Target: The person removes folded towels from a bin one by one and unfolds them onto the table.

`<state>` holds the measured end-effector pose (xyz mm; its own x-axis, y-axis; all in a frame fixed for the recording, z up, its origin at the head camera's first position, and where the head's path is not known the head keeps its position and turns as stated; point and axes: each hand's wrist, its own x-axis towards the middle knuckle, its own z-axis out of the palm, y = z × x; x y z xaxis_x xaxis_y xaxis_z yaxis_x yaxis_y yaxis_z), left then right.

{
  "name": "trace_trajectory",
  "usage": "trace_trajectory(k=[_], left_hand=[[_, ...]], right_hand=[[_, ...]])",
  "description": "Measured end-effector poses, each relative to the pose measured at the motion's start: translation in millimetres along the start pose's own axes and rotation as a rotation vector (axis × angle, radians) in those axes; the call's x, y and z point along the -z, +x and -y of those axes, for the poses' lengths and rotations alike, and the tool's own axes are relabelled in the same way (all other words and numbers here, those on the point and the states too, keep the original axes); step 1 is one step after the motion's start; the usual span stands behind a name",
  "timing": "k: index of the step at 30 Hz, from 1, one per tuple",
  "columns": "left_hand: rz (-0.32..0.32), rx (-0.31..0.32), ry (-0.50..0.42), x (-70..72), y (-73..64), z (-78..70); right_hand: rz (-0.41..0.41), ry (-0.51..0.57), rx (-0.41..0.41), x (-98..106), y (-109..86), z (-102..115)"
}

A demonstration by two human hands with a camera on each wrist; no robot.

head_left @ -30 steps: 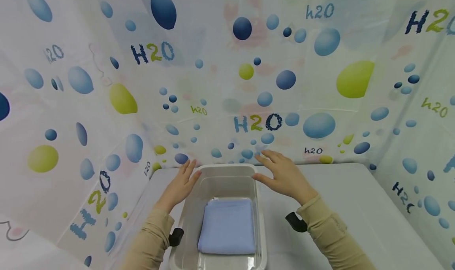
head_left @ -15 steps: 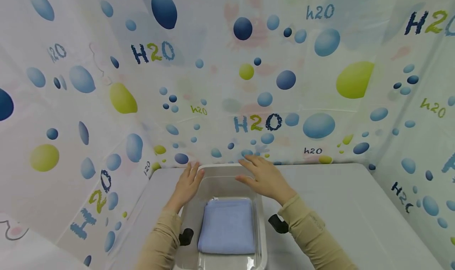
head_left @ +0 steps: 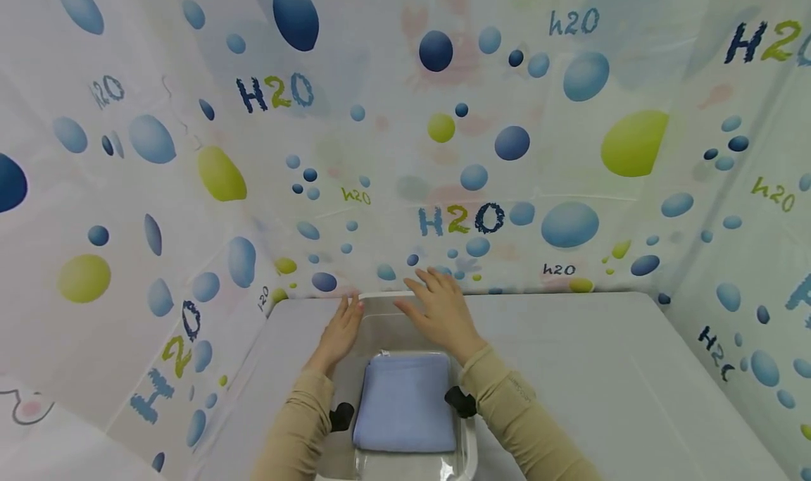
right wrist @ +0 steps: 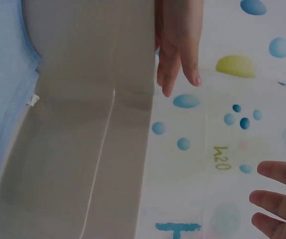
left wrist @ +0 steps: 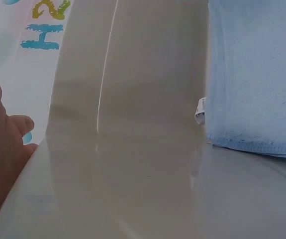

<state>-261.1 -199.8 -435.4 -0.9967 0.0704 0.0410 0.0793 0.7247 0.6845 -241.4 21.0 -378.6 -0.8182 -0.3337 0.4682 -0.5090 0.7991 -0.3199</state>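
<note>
A folded light-blue towel (head_left: 405, 402) lies flat in a pale grey plastic bin (head_left: 469, 439). A small white tag (left wrist: 200, 110) sticks out from the towel's edge in the left wrist view. My left hand (head_left: 338, 336) is at the bin's far left corner, fingers extended; whether it touches the rim I cannot tell. Over the far end of the bin hovers my right hand (head_left: 443, 317), its fingers spread apart and holding nothing. In the right wrist view, spread right fingers (right wrist: 277, 201) show at the lower right, and the left hand (right wrist: 180, 45) hangs beyond the rim.
The bin stands on a table with a white cover (head_left: 602, 375). Behind and beside it hangs a white curtain (head_left: 380, 143) printed with blue and green drops. Dark wrist cameras (head_left: 460, 401) sit below both sleeves.
My right hand has moved left, from beyond the bin's right side to over its far end. The left hand has shifted slightly right. Towel and bin have stayed put.
</note>
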Motion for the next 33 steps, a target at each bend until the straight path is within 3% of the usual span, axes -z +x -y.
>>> trace_trajectory(k=[9, 26, 33], left_hand=[[-0.007, -0.038, 0.002, -5.9, 0.3, 9.3], [-0.038, 0.026, 0.053, -1.8, -0.9, 8.2], [-0.028, 0.032, 0.073, -4.1, 0.2, 8.1]], right_hand=[[-0.054, -0.032, -0.096, -23, 5.4, 15], [-0.084, -0.054, -0.193, -73, 6.2, 31], [-0.038, -0.108, -0.195, -92, 4.9, 27]])
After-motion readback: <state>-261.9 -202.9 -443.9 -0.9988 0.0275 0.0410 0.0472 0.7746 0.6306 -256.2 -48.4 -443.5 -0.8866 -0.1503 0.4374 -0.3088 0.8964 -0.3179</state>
